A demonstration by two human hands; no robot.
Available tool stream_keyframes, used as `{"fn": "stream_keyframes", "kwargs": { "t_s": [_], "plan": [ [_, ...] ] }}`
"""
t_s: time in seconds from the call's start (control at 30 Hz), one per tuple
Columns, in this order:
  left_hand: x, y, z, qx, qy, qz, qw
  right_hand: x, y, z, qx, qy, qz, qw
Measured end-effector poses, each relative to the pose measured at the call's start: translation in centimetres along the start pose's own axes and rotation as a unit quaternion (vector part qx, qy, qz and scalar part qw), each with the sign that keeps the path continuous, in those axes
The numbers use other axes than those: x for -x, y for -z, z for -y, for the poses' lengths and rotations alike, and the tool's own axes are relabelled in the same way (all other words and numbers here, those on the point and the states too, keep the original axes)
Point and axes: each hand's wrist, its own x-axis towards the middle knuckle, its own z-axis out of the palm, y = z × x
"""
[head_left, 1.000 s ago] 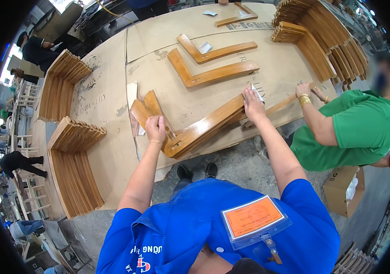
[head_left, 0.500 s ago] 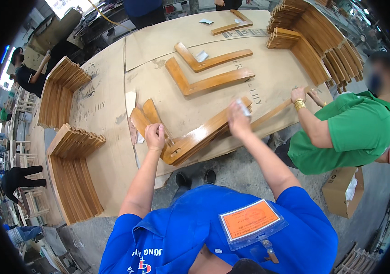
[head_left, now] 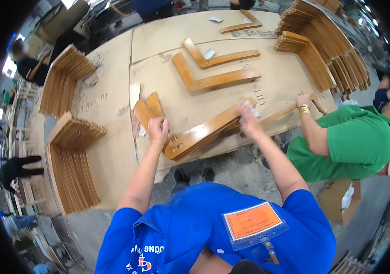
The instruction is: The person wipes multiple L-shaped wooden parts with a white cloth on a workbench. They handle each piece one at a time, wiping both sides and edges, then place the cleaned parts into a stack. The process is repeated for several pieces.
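Observation:
In front of me lie L-shaped wooden pieces, stacked, the top piece (head_left: 206, 129) glossy brown. My left hand (head_left: 159, 131) is closed on the shorter arm of this top piece, near its corner. At the far right end of the longer arm, my right hand (head_left: 250, 124) is closed around a small white sheet (head_left: 252, 108), which lies against the wood. The sheet is partly hidden by my fingers. Beyond are two more L-shaped pieces (head_left: 220, 80), with a loose white sheet (head_left: 209, 53) beside the farther one.
Stacks of L-shaped pieces stand at left (head_left: 74, 176) and far right (head_left: 327, 50) on the cardboard-covered table (head_left: 112, 137). A co-worker in green (head_left: 341, 141) handles a wooden piece (head_left: 279, 113) at my right. An open carton (head_left: 339, 201) sits on the floor.
My right hand has slid slightly right and nearer to me, at the end of the longer arm. My left hand keeps its hold. The whole view has shifted a little.

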Motion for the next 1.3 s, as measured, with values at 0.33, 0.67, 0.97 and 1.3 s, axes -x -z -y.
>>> {"fn": "stream_keyframes", "kwargs": {
  "t_s": [0.33,0.67,0.97,1.3],
  "plan": [
    [-0.1,0.0,-0.1,0.002,0.010,-0.015,1.000,4.1,-7.9,18.2,0.063,0.245,0.048,0.966],
    [0.1,0.1,-0.5,0.016,0.046,-0.020,0.999,4.5,-6.4,18.5,0.087,0.161,0.045,0.982],
    [0.2,0.0,0.1,0.010,0.052,-0.002,0.999,5.0,-6.1,22.6,0.067,0.252,0.135,0.956],
    [0.6,-0.6,0.5,0.033,0.019,-0.058,0.998,4.4,-7.7,22.4,-0.064,0.320,0.056,0.943]
  ]
}}
